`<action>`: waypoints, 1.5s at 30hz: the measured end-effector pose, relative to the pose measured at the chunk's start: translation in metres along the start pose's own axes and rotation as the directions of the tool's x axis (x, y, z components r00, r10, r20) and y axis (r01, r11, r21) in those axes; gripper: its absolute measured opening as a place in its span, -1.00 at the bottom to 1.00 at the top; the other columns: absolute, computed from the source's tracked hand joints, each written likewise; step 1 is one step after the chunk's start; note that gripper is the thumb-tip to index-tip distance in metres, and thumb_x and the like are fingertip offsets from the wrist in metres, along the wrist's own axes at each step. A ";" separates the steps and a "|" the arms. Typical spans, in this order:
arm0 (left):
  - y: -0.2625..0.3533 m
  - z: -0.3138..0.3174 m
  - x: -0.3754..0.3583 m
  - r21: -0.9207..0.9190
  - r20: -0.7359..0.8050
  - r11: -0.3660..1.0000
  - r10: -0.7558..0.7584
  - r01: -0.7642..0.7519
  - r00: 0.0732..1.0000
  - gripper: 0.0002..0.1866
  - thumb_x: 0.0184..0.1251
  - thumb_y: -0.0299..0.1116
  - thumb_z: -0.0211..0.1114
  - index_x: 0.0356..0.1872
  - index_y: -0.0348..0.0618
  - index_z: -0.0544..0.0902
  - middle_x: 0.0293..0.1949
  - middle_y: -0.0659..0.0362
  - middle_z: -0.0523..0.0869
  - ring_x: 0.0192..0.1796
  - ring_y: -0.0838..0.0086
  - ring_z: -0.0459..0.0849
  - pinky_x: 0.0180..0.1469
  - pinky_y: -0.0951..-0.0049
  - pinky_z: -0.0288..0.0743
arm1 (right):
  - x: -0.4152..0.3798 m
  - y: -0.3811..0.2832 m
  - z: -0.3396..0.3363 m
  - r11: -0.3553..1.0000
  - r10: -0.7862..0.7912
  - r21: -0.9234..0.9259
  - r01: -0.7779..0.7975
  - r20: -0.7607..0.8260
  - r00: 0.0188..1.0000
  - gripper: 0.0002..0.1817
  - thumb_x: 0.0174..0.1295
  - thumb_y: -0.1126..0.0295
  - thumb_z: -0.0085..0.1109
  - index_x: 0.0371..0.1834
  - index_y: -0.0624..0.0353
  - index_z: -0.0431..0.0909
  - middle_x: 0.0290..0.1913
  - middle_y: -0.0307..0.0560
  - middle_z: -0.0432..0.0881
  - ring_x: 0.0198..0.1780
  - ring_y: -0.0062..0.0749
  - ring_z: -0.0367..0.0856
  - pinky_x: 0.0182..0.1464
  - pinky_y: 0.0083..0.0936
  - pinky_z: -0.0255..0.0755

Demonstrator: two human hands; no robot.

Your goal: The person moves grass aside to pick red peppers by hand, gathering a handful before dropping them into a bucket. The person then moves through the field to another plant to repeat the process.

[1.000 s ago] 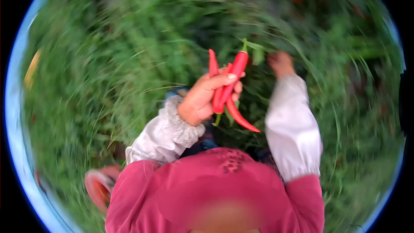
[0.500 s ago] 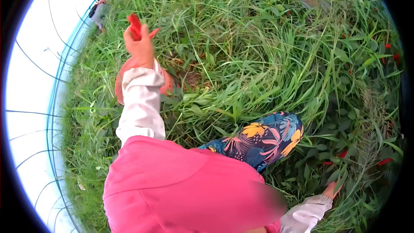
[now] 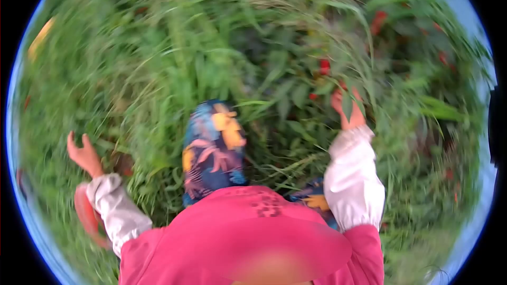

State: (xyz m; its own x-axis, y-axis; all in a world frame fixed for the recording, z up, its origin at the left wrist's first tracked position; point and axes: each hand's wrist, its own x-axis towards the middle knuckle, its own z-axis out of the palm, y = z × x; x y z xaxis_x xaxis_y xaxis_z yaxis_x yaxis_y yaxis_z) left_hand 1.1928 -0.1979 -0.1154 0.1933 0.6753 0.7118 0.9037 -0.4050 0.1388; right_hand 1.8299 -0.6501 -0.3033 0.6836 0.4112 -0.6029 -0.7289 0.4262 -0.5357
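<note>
My left hand [image 3: 85, 155] is out at the left over the grass, fingers apart and nothing in it. Just below its wrist, partly behind the sleeve, shows the rim of a reddish bucket [image 3: 86, 214]. My right hand [image 3: 347, 108] reaches in among leafy chili plants [image 3: 298, 92] right of the knee. A green leaf hangs across its fingers, and a red chili pepper [image 3: 343, 85] shows right at the fingertips; I cannot tell whether they grip it. Another red chili pepper [image 3: 324, 66] hangs just above and to the left.
Tall grass [image 3: 174, 58] surrounds the plants. More red chilies [image 3: 378, 21] show blurred at the upper right. My knee in flowered trousers [image 3: 215, 148] stands between the hands. A yellow object [image 3: 41, 38] lies at the far left edge.
The view has swung right. The red chilies have left my left hand, which is now open. My right hand, earlier low at the right edge, now shows among the plants ahead.
</note>
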 end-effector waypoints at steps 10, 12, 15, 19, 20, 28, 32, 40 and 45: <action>0.386 0.022 -0.054 -0.806 0.583 0.278 0.522 0.523 0.623 -0.82 0.28 -0.53 0.31 -0.12 -0.26 0.69 -0.24 0.20 0.74 -0.20 0.60 0.67 -0.11 0.62 0.55 | -0.038 -0.029 0.031 0.955 0.075 0.283 -0.089 0.061 0.995 -0.82 0.35 0.29 0.04 -0.42 0.06 0.42 -0.62 -0.41 0.36 -0.65 -0.66 0.23 -0.62 -0.71 0.06; 0.428 0.015 -0.075 -0.670 0.625 0.190 0.666 0.717 0.407 -0.82 0.31 -0.50 0.29 -0.09 -0.29 0.66 -0.28 0.20 0.73 -0.26 0.59 0.67 -0.17 0.59 0.56 | -0.071 -0.033 0.046 0.975 0.006 0.224 0.001 -0.030 1.000 -0.83 0.37 0.30 0.02 -0.39 0.06 0.43 -0.60 -0.39 0.37 -0.65 -0.66 0.22 -0.62 -0.70 0.06; 0.471 0.012 -0.086 -0.556 0.582 0.077 0.747 0.828 0.322 -0.81 0.35 -0.45 0.25 -0.09 -0.30 0.65 -0.30 0.18 0.72 -0.29 0.57 0.66 -0.20 0.56 0.55 | -0.108 -0.044 0.069 0.990 -0.127 0.025 0.136 -0.229 0.965 -0.83 0.44 0.30 -0.08 -0.29 0.08 0.45 -0.53 -0.33 0.38 -0.63 -0.68 0.19 -0.63 -0.68 0.04; 0.504 0.013 -0.073 -0.596 0.565 0.029 0.725 0.803 0.393 -0.81 0.37 -0.43 0.22 -0.10 -0.31 0.65 -0.30 0.17 0.72 -0.30 0.56 0.66 -0.22 0.57 0.54 | -0.112 -0.046 0.022 0.984 -0.178 -0.012 0.178 -0.026 0.984 -0.81 0.31 0.35 0.06 -0.48 0.04 0.37 -0.63 -0.30 0.34 -0.69 -0.57 0.26 -0.66 -0.62 0.13; 0.509 0.011 -0.071 -0.556 0.571 0.019 0.735 0.831 0.365 -0.81 0.37 -0.43 0.21 -0.10 -0.30 0.65 -0.32 0.18 0.71 -0.32 0.56 0.65 -0.24 0.57 0.53 | -0.125 -0.043 0.018 0.942 -0.287 -0.149 0.302 0.109 0.952 -0.90 0.37 0.34 0.01 -0.27 0.11 0.41 -0.50 -0.27 0.42 -0.49 -0.53 0.38 -0.46 -0.57 0.29; 0.535 0.015 -0.051 -0.600 0.545 0.005 0.734 0.800 0.405 -0.82 0.31 -0.41 0.26 -0.17 -0.30 0.68 -0.38 0.25 0.68 -0.40 0.67 0.57 -0.34 0.62 0.44 | -0.111 -0.032 -0.006 0.984 -0.165 0.065 0.164 0.013 0.986 -0.83 0.25 0.24 0.22 -0.30 0.10 0.55 -0.50 -0.21 0.54 -0.58 -0.41 0.47 -0.57 -0.48 0.35; 0.546 0.032 -0.029 -0.772 0.462 0.077 0.749 0.631 0.474 -0.80 0.27 -0.40 0.31 -0.16 -0.30 0.69 -0.36 0.28 0.70 -0.36 0.69 0.56 -0.25 0.65 0.42 | -0.126 -0.019 0.002 0.939 -0.304 -0.129 0.319 0.125 0.945 -0.82 0.26 0.23 0.20 -0.29 0.10 0.55 -0.49 -0.20 0.54 -0.55 -0.40 0.49 -0.57 -0.47 0.36; 0.554 0.060 -0.024 -0.726 0.419 0.266 0.902 0.634 0.102 -0.80 0.31 -0.33 0.27 -0.22 -0.27 0.69 -0.28 0.22 0.73 -0.25 0.62 0.61 -0.19 0.61 0.45 | -0.129 0.020 0.013 0.766 -0.472 -0.332 0.551 0.292 0.832 -0.80 0.28 0.22 0.17 -0.27 0.12 0.56 -0.47 -0.18 0.54 -0.51 -0.38 0.53 -0.56 -0.44 0.36; 0.556 0.072 0.011 -0.764 0.272 -0.194 0.768 0.616 0.580 -0.84 0.28 -0.36 0.28 -0.25 -0.26 0.66 -0.30 0.13 0.71 -0.30 0.47 0.63 -0.23 0.51 0.48 | -0.095 0.026 -0.001 0.639 -0.285 -0.693 0.334 0.190 0.939 -0.79 0.31 0.23 0.13 -0.21 0.15 0.55 -0.38 -0.14 0.57 -0.40 -0.34 0.58 -0.49 -0.37 0.41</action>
State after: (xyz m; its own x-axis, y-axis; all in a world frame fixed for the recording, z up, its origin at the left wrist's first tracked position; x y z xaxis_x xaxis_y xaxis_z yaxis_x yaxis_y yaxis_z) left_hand 1.7248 -0.3716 -0.0802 0.9100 0.2484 0.3320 -0.3484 0.0237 0.9371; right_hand 1.7460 -0.6784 -0.2607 0.8572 0.4177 -0.3013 -0.2625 -0.1489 -0.9534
